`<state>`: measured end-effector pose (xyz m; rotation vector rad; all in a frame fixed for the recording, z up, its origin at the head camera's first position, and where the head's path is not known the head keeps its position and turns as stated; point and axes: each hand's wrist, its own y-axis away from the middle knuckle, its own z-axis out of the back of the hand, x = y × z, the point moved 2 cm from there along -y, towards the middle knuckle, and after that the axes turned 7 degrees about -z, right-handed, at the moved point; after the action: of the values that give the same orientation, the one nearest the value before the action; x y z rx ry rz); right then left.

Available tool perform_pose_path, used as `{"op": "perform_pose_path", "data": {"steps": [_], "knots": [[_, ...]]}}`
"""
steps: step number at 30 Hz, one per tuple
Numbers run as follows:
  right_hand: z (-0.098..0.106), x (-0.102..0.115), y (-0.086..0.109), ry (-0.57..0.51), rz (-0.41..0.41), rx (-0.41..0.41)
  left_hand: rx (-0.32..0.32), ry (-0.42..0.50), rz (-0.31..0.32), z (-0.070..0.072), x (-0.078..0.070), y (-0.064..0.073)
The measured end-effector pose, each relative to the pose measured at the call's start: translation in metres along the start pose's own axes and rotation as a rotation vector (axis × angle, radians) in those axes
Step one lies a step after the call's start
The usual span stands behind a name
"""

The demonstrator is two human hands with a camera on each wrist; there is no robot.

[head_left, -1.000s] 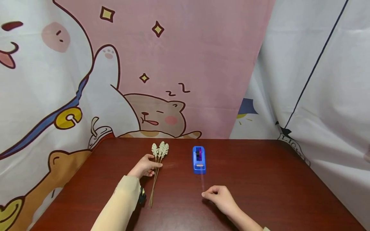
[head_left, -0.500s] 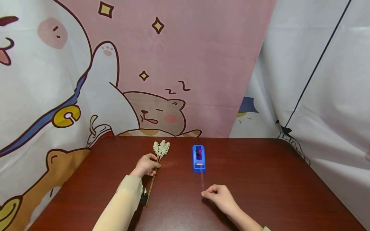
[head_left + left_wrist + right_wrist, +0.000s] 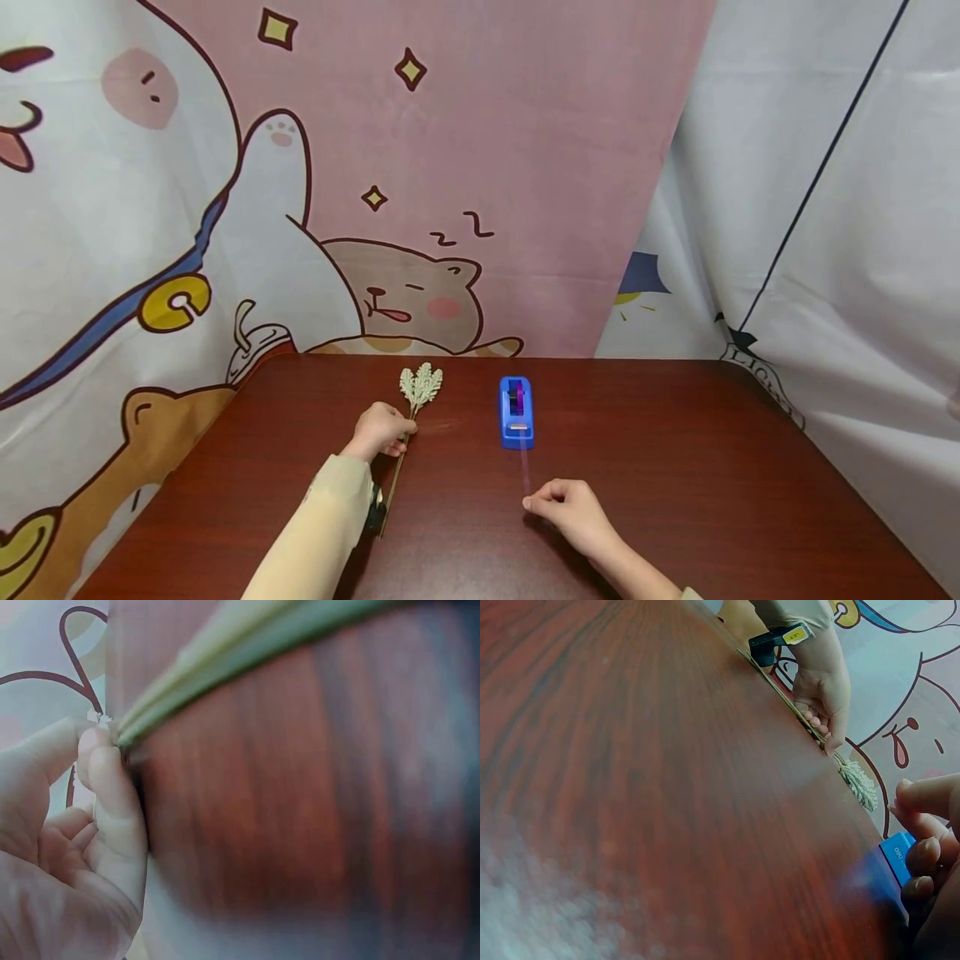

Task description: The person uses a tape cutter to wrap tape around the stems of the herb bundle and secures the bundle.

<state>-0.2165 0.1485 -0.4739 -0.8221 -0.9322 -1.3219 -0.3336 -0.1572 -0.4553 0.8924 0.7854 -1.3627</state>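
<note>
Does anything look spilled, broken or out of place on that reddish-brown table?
Nothing stands out: no spill or damage shows. The thin, translucent tape strip runs straight from the blue plastic dispenser to the right grip, and the bunch of cream-headed, thin-stemmed flowers slants in the left grip.

Cloth-walled booth: cartoon drapes (image 3: 555, 167) behind reddish-brown table (image 3: 675, 475).
</note>
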Motion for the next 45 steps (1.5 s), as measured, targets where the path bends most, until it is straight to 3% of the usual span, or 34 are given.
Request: {"op": "perform_pose_path", "data": {"steps": [7, 15, 25, 31, 35, 42, 45], "knots": [[-0.001, 0.0, 0.0, -0.015, 0.007, -0.007, 0.006, -0.158, -0.066, 0.001, -0.004, 0.001], [0.001, 0.001, 0.002, -0.049, 0.008, 0.005, -0.047, -0.31, -0.17, 0.002, -0.013, 0.005], [0.003, 0.005, 0.003, -0.034, 0.025, 0.02, -0.074, -0.232, -0.195, 0.01, -0.029, 0.005], [0.003, 0.003, 0.004, -0.057, 0.026, 0.016, -0.128, -0.185, -0.236, 0.016, -0.037, 0.004], [0.002, 0.002, 0.003, -0.063, 0.015, 0.02, -0.174, -0.189, -0.263, 0.025, -0.041, 0.005], [0.004, 0.004, 0.002, -0.064, -0.031, 0.048, -0.257, -0.377, -0.32, 0.053, -0.047, 0.01], [0.006, 0.005, 0.002, -0.063, -0.048, 0.067, -0.26, -0.403, -0.357, 0.064, -0.048, 0.012]]}}
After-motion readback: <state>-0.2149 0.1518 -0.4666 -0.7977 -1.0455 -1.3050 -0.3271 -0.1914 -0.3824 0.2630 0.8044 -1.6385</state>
